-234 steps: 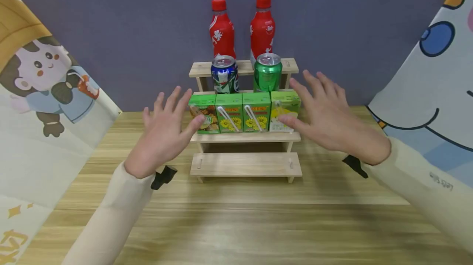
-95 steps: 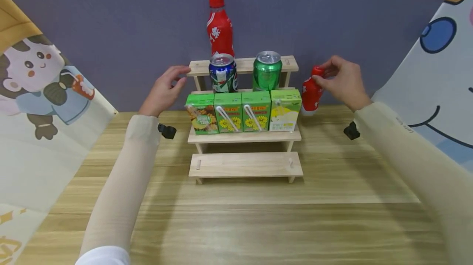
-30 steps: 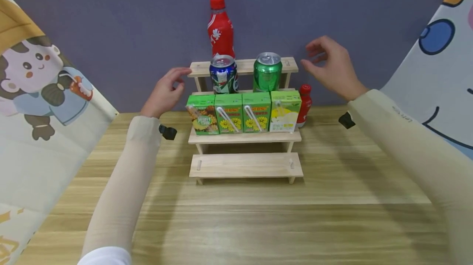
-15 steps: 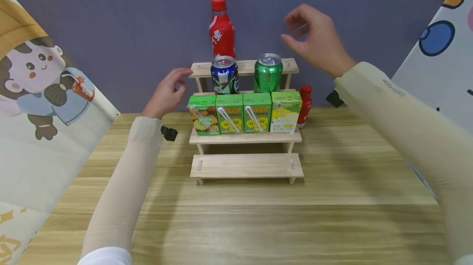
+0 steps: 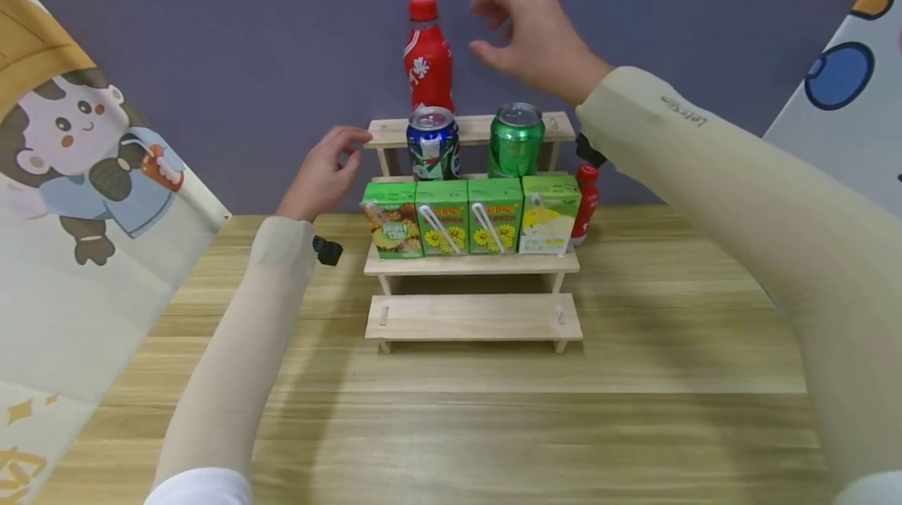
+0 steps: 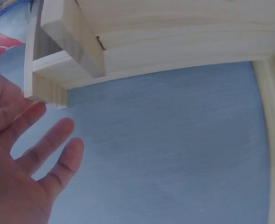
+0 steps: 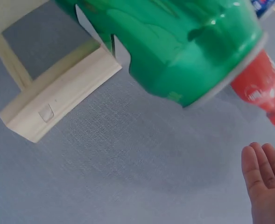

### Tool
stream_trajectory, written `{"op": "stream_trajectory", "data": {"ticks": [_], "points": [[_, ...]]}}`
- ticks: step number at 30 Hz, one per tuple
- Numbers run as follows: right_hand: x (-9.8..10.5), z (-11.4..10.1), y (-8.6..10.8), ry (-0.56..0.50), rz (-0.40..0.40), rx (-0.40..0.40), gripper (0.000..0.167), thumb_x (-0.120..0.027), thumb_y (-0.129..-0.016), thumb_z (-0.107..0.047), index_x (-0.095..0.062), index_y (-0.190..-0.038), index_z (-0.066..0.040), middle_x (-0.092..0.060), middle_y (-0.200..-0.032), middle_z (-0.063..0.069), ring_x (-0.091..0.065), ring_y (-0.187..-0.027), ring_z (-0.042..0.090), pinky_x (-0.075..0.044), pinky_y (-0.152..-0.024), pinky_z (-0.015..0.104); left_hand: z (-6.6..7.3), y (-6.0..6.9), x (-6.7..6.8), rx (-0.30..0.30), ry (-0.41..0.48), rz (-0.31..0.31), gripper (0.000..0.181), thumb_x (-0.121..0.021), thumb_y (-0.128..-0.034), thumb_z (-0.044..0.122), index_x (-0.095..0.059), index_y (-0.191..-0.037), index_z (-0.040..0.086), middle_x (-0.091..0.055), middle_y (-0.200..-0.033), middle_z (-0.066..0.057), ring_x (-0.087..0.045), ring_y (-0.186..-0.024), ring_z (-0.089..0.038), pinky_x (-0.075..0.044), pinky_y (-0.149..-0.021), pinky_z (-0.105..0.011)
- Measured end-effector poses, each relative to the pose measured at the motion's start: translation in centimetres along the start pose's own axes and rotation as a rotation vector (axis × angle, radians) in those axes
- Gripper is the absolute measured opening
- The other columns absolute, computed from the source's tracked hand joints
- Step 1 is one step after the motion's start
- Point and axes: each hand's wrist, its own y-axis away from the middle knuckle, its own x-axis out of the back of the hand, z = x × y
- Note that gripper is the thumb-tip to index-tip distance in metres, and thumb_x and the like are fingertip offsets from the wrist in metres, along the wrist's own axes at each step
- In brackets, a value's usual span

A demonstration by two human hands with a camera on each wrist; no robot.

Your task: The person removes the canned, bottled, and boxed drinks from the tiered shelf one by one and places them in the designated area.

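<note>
A red bottle (image 5: 428, 66) stands upright on the top tier of the wooden rack (image 5: 474, 317). Just to its right, my right hand (image 5: 539, 39) is raised with fingers loosely bent and nothing held; a gap separates it from the bottle. In the right wrist view that hand (image 7: 268, 186) is below the red bottle (image 7: 261, 81). My left hand (image 5: 326, 172) touches or nearly touches the top tier's left end, its fingers loosely bent; in the left wrist view the hand (image 6: 23, 154) has fingers spread by the wooden corner (image 6: 46, 88).
A blue can (image 5: 433, 146) and a green can (image 5: 517, 141) stand on the rack behind a row of several juice boxes (image 5: 442, 219). Another red bottle (image 5: 586, 203) stands right of the rack. Cartoon-printed sheets (image 5: 92, 168) flank the wooden table (image 5: 451, 442).
The right hand let go of the second bottle, now right of the rack, then rose and moved left toward the bottle on the top tier. The left hand has hardly moved lately.
</note>
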Motion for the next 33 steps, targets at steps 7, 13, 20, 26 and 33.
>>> {"op": "stream_trajectory", "data": {"ticks": [7, 13, 20, 26, 33], "points": [[-0.5, -1.5, -1.3, 0.047, -0.041, 0.028, 0.043, -0.058, -0.094, -0.029, -0.048, -0.132, -0.011, -0.05, -0.128, 0.003, -0.046, -0.111, 0.014, -0.039, -0.094, 0.017, 0.4, -1.4, 0.2, -0.02, -0.02, 0.053, 0.029, -0.047, -0.1002, 0.028, -0.06, -0.118, 0.009, -0.054, -0.114, -0.004, -0.053, -0.098, -0.019, -0.047, -0.083, -0.038], [-0.5, -3.0, -2.7, 0.076, -0.06, 0.004, 0.047, -0.055, -0.096, -0.029, -0.044, -0.14, -0.018, -0.048, -0.132, 0.0, -0.045, -0.115, 0.012, -0.039, -0.095, 0.016, 0.6, -2.0, 0.1, -0.105, -0.001, 0.08, 0.026, -0.056, -0.0966, 0.022, -0.064, -0.113, 0.004, -0.055, -0.115, -0.006, -0.053, -0.104, -0.021, -0.047, -0.09, -0.037], [-1.0, -3.9, -4.4, 0.086, -0.105, -0.045, 0.044, -0.052, -0.097, -0.029, -0.047, -0.14, -0.022, -0.046, -0.133, -0.002, -0.043, -0.116, 0.012, -0.04, -0.094, 0.015, 0.6, -2.1, 0.0, -0.106, 0.007, 0.083, 0.023, -0.058, -0.0951, 0.018, -0.066, -0.109, 0.001, -0.057, -0.116, -0.007, -0.051, -0.108, -0.025, -0.044, -0.093, -0.042], [-1.4, -4.3, -5.3, 0.02, -0.105, -0.097, 0.038, -0.053, -0.096, -0.03, -0.051, -0.131, -0.015, -0.049, -0.132, 0.001, -0.047, -0.117, 0.012, -0.041, -0.096, 0.018, 0.8, -2.4, 0.0, -0.082, -0.006, 0.062, 0.024, -0.058, -0.0954, 0.02, -0.066, -0.11, 0.003, -0.057, -0.116, -0.006, -0.052, -0.107, -0.024, -0.044, -0.093, -0.041], [-1.6, -4.8, -5.5, -0.09, -0.063, -0.188, 0.031, -0.055, -0.094, -0.026, -0.053, -0.122, -0.014, -0.052, -0.129, 0.001, -0.051, -0.117, 0.013, -0.038, -0.099, 0.022, 1.1, -2.6, -0.1, -0.062, -0.017, 0.041, 0.024, -0.059, -0.095, 0.021, -0.066, -0.11, 0.003, -0.057, -0.116, -0.006, -0.052, -0.108, -0.024, -0.044, -0.095, -0.041]]}}
